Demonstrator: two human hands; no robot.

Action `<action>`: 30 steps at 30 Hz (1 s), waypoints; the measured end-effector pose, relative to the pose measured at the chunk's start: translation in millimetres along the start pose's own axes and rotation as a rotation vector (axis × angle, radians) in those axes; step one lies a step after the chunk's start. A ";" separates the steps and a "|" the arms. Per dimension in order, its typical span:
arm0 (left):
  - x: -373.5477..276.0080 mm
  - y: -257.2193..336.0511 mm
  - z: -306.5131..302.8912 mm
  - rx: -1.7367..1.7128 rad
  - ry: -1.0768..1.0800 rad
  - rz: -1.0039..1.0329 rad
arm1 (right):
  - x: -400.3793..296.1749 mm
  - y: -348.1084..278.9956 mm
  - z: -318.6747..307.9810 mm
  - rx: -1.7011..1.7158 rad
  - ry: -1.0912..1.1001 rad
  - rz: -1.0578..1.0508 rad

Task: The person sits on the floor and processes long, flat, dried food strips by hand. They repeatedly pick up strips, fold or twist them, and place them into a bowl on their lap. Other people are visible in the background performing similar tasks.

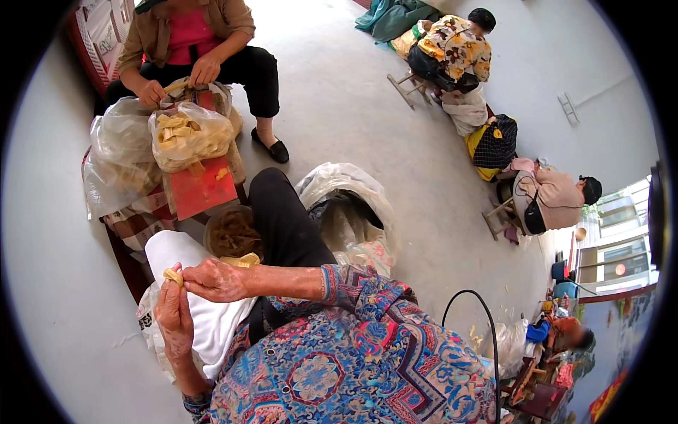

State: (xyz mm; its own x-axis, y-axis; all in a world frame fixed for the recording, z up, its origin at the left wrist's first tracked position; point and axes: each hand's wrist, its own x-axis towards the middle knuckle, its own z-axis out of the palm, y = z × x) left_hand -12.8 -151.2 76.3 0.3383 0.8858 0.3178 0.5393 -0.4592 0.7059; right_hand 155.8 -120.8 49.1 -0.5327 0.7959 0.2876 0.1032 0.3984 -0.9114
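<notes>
Above a white cloth [185, 259] on the lap, my left hand [174, 312] pinches a small folded yellowish strip [172, 276] between its fingertips. My right hand [217, 280] meets it from the right, its fingers closed at the strip's edge. Their exact hold there is partly hidden. Another yellowish folded piece [242, 260] lies just beyond my right wrist. Farther forward, a round tub [233, 233] contains brownish strips. A clear plastic bag [190, 139] of yellowish strips rests on the bench with the red top [204, 188].
A coworker [185, 47] sits across the bench, holding a strip in both hands. Large plastic bags [122, 159] stand at the left. Right of my knee is an open, plastic-lined container [347, 212]. Other people sit on low stools at the right.
</notes>
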 end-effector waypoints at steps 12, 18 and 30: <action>-11.1 -12.9 17.3 -0.003 -0.072 -0.095 | -18.1 24.7 9.9 0.244 0.021 0.132; -18.0 -12.7 23.8 -0.041 0.232 0.047 | -18.3 27.0 15.4 0.237 0.101 0.113; -41.3 -52.9 48.9 -1.159 0.535 -0.594 | -24.8 50.0 29.2 -0.230 0.059 -0.219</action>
State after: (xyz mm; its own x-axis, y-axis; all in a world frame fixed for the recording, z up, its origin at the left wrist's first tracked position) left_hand -17.6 -166.8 -5.2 -0.1838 0.9636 -0.1941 -0.5250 0.0706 0.8481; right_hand 149.6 -133.9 -12.2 -0.5139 0.7022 0.4927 0.1820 0.6505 -0.7374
